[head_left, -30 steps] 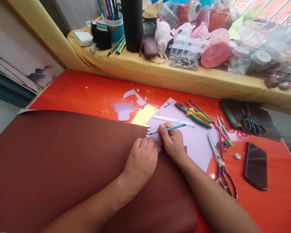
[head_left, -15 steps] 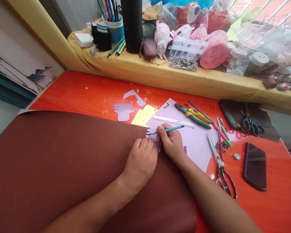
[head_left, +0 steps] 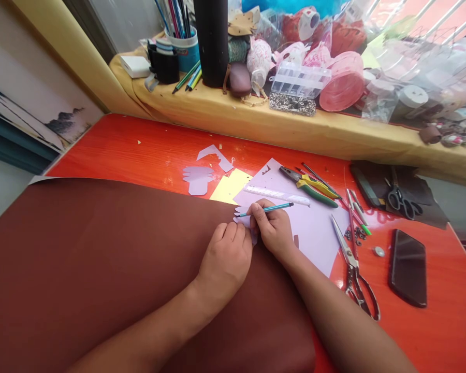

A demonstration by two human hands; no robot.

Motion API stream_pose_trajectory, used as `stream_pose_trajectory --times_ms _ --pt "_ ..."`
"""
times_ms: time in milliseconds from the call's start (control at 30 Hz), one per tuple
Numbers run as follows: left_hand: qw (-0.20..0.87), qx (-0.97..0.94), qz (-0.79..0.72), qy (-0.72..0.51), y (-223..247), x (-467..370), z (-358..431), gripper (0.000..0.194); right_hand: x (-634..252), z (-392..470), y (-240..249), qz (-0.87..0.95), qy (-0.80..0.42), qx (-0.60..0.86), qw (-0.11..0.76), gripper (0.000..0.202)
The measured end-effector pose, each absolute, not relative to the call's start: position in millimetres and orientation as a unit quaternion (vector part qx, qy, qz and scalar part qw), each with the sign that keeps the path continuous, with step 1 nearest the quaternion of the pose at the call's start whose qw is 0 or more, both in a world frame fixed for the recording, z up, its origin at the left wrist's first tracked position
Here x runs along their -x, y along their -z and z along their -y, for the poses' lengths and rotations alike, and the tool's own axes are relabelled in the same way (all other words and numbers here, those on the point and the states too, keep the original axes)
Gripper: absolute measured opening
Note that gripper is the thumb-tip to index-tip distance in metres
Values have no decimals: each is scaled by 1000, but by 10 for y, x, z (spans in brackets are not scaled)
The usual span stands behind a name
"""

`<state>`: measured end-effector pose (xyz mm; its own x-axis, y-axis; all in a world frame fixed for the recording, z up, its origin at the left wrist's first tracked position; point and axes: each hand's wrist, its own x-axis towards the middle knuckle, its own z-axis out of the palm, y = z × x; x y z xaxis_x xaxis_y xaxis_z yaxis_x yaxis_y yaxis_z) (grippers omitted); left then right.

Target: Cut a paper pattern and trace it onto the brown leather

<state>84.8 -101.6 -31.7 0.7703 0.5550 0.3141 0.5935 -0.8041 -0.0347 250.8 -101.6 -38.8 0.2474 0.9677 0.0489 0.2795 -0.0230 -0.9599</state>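
Note:
My right hand (head_left: 274,230) grips a teal pencil (head_left: 272,209), its tip against a small lilac paper cut-out (head_left: 242,216) that lies on the edge of a large brown sheet (head_left: 101,269). My left hand (head_left: 225,259) presses flat on that cut-out, fingers together, just left of the right hand. A bigger lilac paper sheet (head_left: 314,228) lies under and to the right of my right hand, with a clear ruler (head_left: 276,195) across its top.
On the orange table (head_left: 140,150) lie scissors (head_left: 355,274), green-yellow pliers (head_left: 310,185), a dark phone (head_left: 408,267), pens (head_left: 357,207), yellow paper (head_left: 230,185) and lilac scraps (head_left: 198,177). Black scissors (head_left: 401,199) rest on dark material. A cluttered ledge (head_left: 295,119) runs along the back.
The pencil has tilted slightly and the right hand has shifted a little to the left along the cut-out's edge. The left hand stays pressed in place.

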Motion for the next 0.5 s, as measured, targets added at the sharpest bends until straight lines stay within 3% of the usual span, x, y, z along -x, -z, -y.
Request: stream_pose_trajectory --times_ms 500 --pt "49 941 306 138 300 -841 1024 16 -2513 1020 382 511 -366 611 481 47"
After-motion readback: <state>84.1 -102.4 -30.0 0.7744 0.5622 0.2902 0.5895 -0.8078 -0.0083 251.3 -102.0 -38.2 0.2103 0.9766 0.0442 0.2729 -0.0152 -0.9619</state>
